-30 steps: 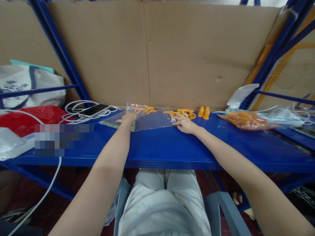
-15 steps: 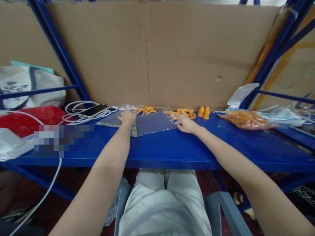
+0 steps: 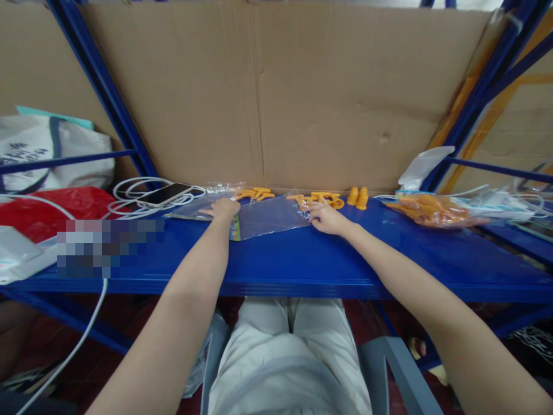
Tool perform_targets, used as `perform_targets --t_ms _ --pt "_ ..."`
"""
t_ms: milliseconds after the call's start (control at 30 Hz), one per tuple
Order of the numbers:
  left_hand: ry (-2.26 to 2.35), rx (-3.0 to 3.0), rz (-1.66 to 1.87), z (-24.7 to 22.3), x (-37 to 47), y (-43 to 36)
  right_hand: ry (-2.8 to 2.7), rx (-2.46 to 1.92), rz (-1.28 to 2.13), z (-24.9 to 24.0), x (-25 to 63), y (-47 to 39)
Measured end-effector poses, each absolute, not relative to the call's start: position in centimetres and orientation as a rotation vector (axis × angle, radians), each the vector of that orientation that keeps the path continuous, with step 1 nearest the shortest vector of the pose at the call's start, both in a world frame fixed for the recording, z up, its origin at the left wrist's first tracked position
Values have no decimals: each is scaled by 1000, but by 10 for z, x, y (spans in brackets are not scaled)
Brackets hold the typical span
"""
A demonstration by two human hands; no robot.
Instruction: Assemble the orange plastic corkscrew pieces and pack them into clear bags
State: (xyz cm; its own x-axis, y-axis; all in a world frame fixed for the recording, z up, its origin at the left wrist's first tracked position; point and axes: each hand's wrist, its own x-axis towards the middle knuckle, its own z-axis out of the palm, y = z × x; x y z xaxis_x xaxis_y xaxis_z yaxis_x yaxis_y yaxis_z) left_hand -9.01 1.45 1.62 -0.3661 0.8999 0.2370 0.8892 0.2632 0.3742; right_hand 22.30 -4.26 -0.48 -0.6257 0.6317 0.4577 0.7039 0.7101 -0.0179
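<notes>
My left hand (image 3: 225, 208) lies over a clear plastic bag (image 3: 185, 210) with a colourful printed strip, its fingers apart and pressing down. Right of it, a second clear bag (image 3: 272, 219) lies flat, with a printed edge at its left end. My right hand (image 3: 328, 219) rests at that bag's right end, some fingers stretched out and others bent. Beside its fingertips are several orange plastic pieces (image 3: 332, 202). More orange pieces (image 3: 259, 193) with small metal parts lie behind the bags, near my left hand. Two orange cone-shaped pieces (image 3: 358, 197) stand to the right.
Cardboard (image 3: 302, 104) walls off the back of the blue table (image 3: 294, 265). At left are a phone (image 3: 166, 195), coiled white cable (image 3: 125, 190) and red plastic bag (image 3: 60, 210). A bag of orange pieces (image 3: 432, 208) lies at right. Blue posts (image 3: 103, 86) frame the sides.
The left plastic bag has shifted slightly left. My left hand has moved a little and lies flatter on it. My right hand has barely moved.
</notes>
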Motion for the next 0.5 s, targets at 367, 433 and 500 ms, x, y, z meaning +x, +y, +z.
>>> perform_targets --t_ms 367,433,500 --pt "2538 1734 760 23 -79 6 -2117 -1592 -436 11 226 -52" --pt "2514 1820 787 27 -76 3 -2027 -1759 -428 14 230 -54" --pt "2498 1927 816 33 -71 0 -1988 -1879 -408 15 233 -56"
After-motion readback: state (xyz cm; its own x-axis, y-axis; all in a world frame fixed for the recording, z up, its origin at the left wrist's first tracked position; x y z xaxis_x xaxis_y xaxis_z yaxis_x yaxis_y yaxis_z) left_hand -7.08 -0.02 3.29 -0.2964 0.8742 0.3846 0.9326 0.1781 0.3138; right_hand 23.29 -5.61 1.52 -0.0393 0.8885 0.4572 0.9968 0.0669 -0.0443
